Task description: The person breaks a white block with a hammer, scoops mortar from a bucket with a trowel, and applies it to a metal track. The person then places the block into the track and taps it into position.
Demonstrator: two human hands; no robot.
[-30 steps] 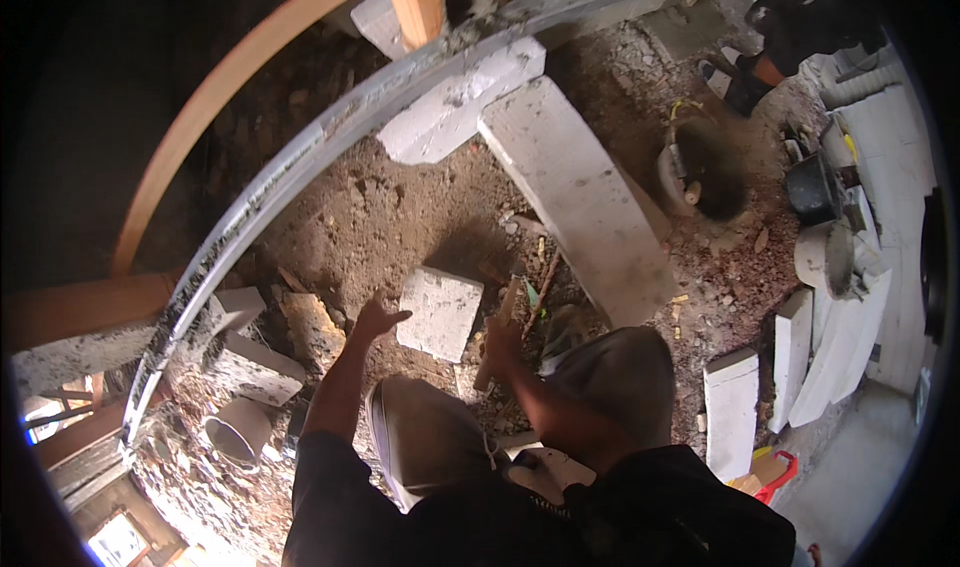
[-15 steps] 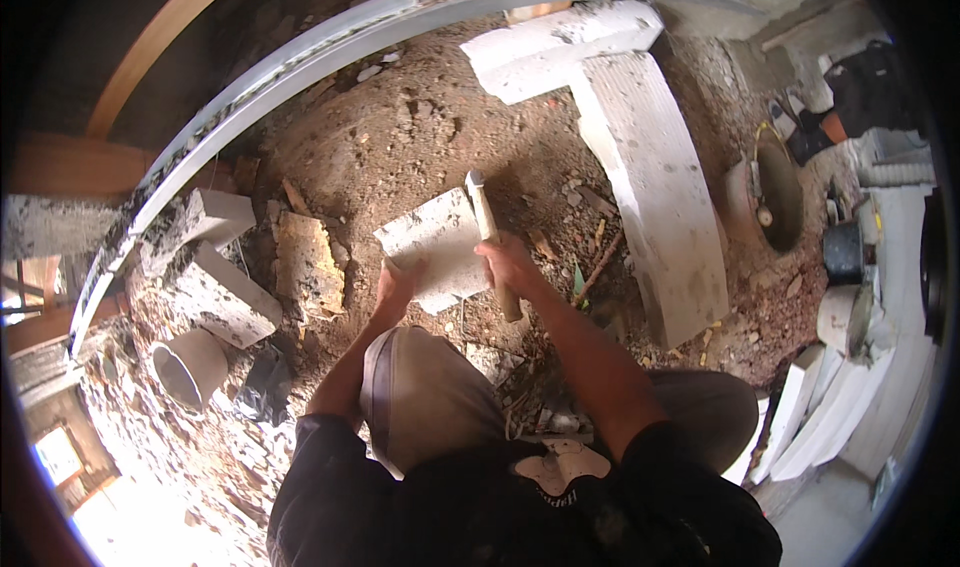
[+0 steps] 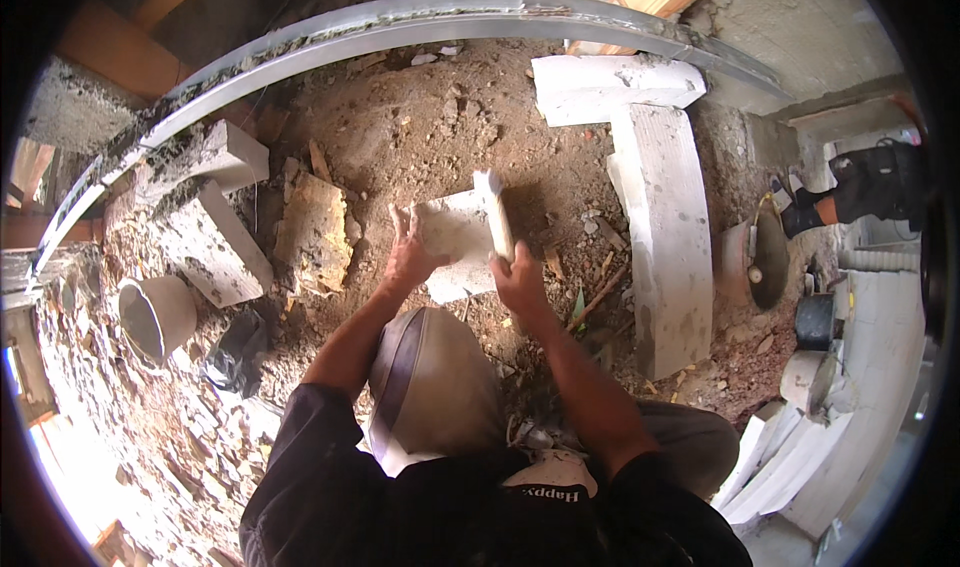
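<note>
Right grip (image 3: pixel 520 277): closed round a light-handled hammer (image 3: pixel 499 225). Left grip (image 3: pixel 409 255): uncurled, fingers spread at the left edge of a pale block (image 3: pixel 455 229). Pale block: on loose soil (image 3: pixel 390 132), between both grips. Possible faults: glancing blow could bruise left fingers; uneven soil could let the block rock or crack.

Head-height fisheye view, from above, facing down

Matt block (image 3: pixel 460 239), smooth wooden hammer handle (image 3: pixel 499 231)
From here I see rough, crumbly soil (image 3: pixel 400 127) and a shiny metal rail (image 3: pixel 440 30).
</note>
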